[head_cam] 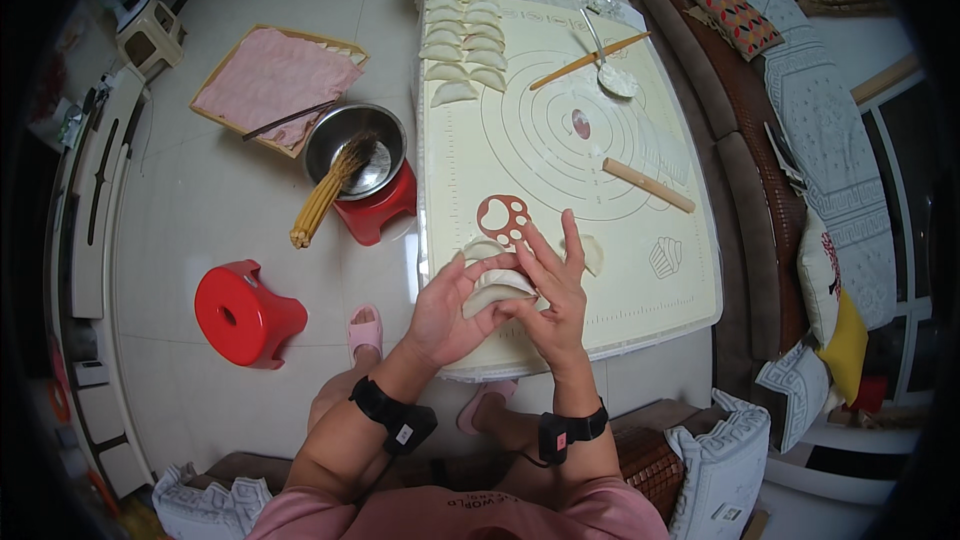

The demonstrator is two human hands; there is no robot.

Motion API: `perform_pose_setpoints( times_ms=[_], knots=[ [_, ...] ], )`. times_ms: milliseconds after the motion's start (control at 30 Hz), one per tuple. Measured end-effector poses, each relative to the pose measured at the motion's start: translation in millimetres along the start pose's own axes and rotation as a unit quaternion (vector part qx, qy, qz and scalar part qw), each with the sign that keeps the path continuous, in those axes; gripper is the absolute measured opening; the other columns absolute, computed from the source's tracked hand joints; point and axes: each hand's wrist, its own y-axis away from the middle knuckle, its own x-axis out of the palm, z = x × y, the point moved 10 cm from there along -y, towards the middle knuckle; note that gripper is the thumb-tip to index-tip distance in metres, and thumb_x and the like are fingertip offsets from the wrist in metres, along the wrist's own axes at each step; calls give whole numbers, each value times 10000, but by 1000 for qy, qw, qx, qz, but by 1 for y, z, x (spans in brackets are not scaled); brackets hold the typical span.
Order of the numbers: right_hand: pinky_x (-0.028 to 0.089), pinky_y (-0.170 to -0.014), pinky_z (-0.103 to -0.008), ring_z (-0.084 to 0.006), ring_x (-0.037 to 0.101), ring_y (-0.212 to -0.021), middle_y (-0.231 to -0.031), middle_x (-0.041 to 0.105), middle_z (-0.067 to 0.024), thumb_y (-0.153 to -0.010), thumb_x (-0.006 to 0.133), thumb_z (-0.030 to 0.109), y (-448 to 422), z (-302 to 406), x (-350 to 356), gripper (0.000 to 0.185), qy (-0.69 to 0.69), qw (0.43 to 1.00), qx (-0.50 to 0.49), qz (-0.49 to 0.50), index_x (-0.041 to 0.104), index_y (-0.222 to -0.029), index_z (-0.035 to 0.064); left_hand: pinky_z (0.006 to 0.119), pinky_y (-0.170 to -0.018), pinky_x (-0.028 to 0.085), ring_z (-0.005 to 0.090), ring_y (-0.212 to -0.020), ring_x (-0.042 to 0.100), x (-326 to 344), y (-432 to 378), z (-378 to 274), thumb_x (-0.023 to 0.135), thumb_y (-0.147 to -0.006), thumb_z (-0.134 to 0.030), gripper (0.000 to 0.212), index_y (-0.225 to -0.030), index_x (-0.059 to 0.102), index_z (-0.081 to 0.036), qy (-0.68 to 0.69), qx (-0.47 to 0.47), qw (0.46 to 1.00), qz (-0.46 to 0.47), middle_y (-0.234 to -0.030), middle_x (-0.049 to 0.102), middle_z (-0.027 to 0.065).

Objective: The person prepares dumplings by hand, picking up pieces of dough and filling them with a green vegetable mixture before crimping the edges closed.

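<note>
A folded dumpling (pixel 498 294) rests in my left hand (pixel 448 315), its curved edge upward. My right hand (pixel 553 298) pinches the right end of that dumpling between thumb and a finger, other fingers spread. Just beyond my left fingers another dumpling (pixel 482 249) lies on the cream silicone mat (pixel 517 157). A piece of dough or dumpling (pixel 592 255) is partly hidden behind my right fingers. Two columns of shaped dumplings (pixel 486 58) line the mat's far left. A short wooden rolling pin (pixel 649 185), a tapered wooden rolling pin (pixel 589 61) and a spoon of flour (pixel 618 81) lie on the mat.
Left of the table, a metal bowl (pixel 390 135) holding a straw brush (pixel 330 191) sits on a red stool. A pink cloth (pixel 277 86) covers a tray beyond it. Another red stool (pixel 244 315) stands nearer. A sofa (pixel 739 187) runs along the right.
</note>
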Motion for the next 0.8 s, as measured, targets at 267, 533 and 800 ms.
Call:
perform_pose_setpoints(
  times_ms=[267, 533, 800],
  knots=[
    [274, -1138, -479, -403, 278, -1436, -1291, 650, -76, -833, 699, 133, 2, 7, 9, 296, 93, 994, -32, 53, 738, -1119, 65, 432, -1110, 394, 269, -1252, 497, -5, -3, 7, 382, -1059, -223, 383, -1385, 419, -26, 10, 12, 999, -50, -1377, 468, 133],
    [178, -1125, -534, -393, 326, -1414, -1296, 648, -48, -798, 727, 189, 11, -1, 9, 332, 126, 986, -91, 58, 742, -1116, 94, 411, -1137, 357, 238, -1254, 483, -7, -5, 19, 364, -1064, -235, 364, -1367, 439, -49, 180, -9, 983, 31, -1381, 472, 125],
    [197, -1118, -511, -387, 330, -1410, -1298, 647, -44, -822, 718, 189, 8, -1, 4, 267, 115, 991, -58, 32, 755, -1071, 100, 415, -1133, 358, 240, -1235, 494, -4, -5, 14, 336, -1066, -238, 358, -1350, 447, -50, 138, 18, 990, 31, -1392, 463, 120]
  ],
)
